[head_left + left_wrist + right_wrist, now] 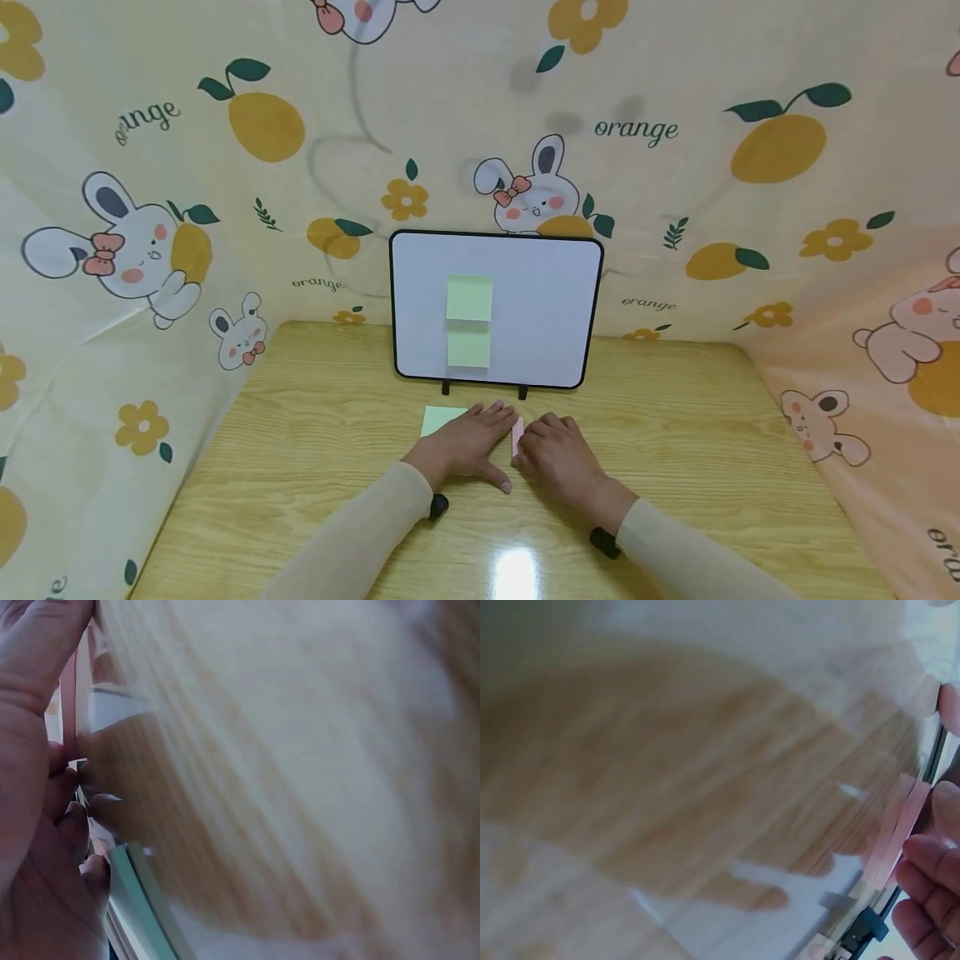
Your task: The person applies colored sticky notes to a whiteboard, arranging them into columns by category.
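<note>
My left hand (468, 442) rests with straight fingers partly over a light green sticky note pad (441, 419). Its fingertips reach the left side of a narrow-looking pink sticky note pad (517, 437). On the other side, my right hand (561, 462) has curled fingers and pinches the pink pad's edge, covering part of it. The right wrist view shows the fingers (930, 881) against the pink pad (906, 825), low over the glossy table. In the left wrist view, the green pad (142, 900) lies by the left fingertips.
A black-framed whiteboard (540, 317) stands on small feet behind the hands. Two green sticky notes, an upper (469, 297) and a lower one (468, 346), are stuck on it, one above the other. Wood-grain table (300, 467) surrounds the hands; patterned cloth (450, 108) hangs behind and beside it.
</note>
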The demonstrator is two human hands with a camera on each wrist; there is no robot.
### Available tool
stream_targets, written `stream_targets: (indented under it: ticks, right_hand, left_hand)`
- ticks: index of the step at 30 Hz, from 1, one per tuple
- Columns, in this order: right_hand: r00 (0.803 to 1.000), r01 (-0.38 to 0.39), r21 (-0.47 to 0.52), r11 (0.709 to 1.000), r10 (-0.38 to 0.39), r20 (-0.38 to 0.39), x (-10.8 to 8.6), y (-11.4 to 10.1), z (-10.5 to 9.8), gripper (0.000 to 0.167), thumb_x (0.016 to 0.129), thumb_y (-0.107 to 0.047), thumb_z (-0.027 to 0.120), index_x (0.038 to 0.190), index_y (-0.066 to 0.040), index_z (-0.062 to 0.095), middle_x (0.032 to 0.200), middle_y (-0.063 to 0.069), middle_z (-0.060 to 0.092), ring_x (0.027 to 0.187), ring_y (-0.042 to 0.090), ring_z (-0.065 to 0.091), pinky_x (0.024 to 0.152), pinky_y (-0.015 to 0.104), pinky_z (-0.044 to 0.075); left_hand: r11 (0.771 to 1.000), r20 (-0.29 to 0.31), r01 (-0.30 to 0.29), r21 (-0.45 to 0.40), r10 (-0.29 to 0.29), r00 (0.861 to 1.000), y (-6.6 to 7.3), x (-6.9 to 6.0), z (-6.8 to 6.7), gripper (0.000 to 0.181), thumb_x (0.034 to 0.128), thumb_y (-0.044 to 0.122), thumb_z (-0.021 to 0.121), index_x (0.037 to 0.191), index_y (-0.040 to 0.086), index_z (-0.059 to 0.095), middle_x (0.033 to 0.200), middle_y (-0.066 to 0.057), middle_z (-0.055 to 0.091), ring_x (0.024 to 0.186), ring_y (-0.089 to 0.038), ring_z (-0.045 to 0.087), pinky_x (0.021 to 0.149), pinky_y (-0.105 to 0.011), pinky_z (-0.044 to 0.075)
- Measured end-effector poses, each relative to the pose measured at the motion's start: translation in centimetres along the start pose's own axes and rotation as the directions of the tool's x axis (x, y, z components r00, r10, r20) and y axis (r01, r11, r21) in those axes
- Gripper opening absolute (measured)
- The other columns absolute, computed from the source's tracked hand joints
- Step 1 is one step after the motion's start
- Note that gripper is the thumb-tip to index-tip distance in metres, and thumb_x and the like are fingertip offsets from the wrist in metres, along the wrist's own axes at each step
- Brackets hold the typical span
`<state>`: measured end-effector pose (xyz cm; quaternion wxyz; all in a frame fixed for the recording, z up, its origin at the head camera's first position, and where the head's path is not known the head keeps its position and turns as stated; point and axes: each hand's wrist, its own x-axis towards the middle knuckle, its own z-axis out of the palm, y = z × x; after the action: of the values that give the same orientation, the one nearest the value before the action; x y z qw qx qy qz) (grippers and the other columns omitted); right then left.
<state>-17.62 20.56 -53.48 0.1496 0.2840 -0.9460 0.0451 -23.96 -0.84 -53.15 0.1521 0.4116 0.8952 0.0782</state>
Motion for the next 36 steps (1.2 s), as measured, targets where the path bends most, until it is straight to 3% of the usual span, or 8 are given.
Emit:
stream_targets:
  ticks: [5, 10, 24, 36]
  right_hand:
    - [0.998, 0.049, -0.037, 0.998, -0.051, -0.042, 0.1, 0.4, -0.1, 0.012, 0.094, -0.026, 0.079, 0.094, -0.014, 0.077, 0.101, -0.002, 0.075, 0.1, 0.021, 0.062, 0.087, 0.043, 0.051]
    - [0.997, 0.076, -0.039, 0.996, -0.077, -0.023, 0.1, 0.7, 0.2, 0.02, 0.091, -0.036, 0.082, 0.088, -0.018, 0.073, 0.102, -0.002, 0.075, 0.101, 0.02, 0.062, 0.087, 0.042, 0.051]
    - [0.999, 0.009, 0.028, 1.0, -0.01, 0.038, 0.2, 0.6, 0.1, 0.018, 0.096, -0.034, 0.078, 0.092, -0.016, 0.076, 0.105, -0.003, 0.078, 0.101, 0.019, 0.063, 0.087, 0.044, 0.053]
    - [0.993, 0.112, -0.046, 0.993, -0.114, -0.033, 0.3, 1.1, 0.3, 0.019, 0.093, -0.033, 0.082, 0.094, -0.015, 0.075, 0.099, -0.002, 0.073, 0.097, 0.02, 0.06, 0.085, 0.04, 0.05]
  left_hand:
    - [1.0, 0.001, 0.004, 0.005, -0.004, 1.0, 0.0, 0.1, 0.0, 0.123, 0.0781, 0.08, 0.072, 0.17, 0.013, 0.023, 0.177, -0.002, 0.021, 0.165, -0.018, 0.013, 0.135, -0.041, 0.015]
    - [1.0, 0.001, 0.005, 0.015, -0.005, 1.0, -0.1, 0.2, 0.1, 0.124, 0.0779, 0.081, 0.071, 0.17, 0.013, 0.023, 0.177, -0.002, 0.021, 0.165, -0.019, 0.013, 0.135, -0.041, 0.015]
    - [1.0, -0.003, 0.0, 0.013, 0.0, 1.0, 0.0, 0.1, 0.0, 0.123, 0.0786, 0.08, 0.072, 0.169, 0.013, 0.024, 0.176, -0.002, 0.022, 0.165, -0.021, 0.014, 0.135, -0.042, 0.016]
    - [1.0, 0.011, 0.016, -0.011, -0.016, 1.0, 0.2, -0.1, -0.1, 0.122, 0.0789, 0.079, 0.073, 0.17, 0.014, 0.024, 0.176, -0.001, 0.021, 0.165, -0.019, 0.013, 0.135, -0.042, 0.014]
